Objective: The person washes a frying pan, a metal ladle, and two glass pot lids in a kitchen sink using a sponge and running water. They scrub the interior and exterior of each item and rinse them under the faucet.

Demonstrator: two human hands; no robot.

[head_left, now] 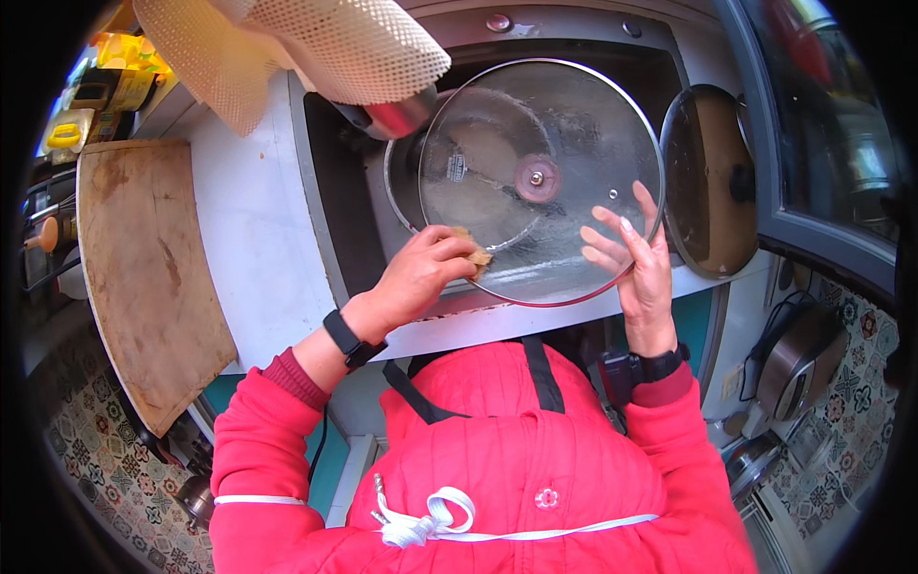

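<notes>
A large round glass pot lid (574,237) is held over a dark sink (355,255), nearly facing me. My right hand (638,251) grips its right rim, thumb on the near side and fingers showing through the glass behind. Pinched in my left hand (430,258) is a brownish scrubbing pad (477,255), pressed at the lid's lower left edge. Through the wet glass I see a round pot (401,183) standing in the sink. A screw sits in the lid's central knob base (537,179).
A second glass lid (706,179) leans right of the sink, by an open window frame (782,179). Perforated cream mesh (351,50) hangs above the sink's left side, over a metallic red cylinder (401,115). A worn wooden board (154,265) lies along the left counter (251,237).
</notes>
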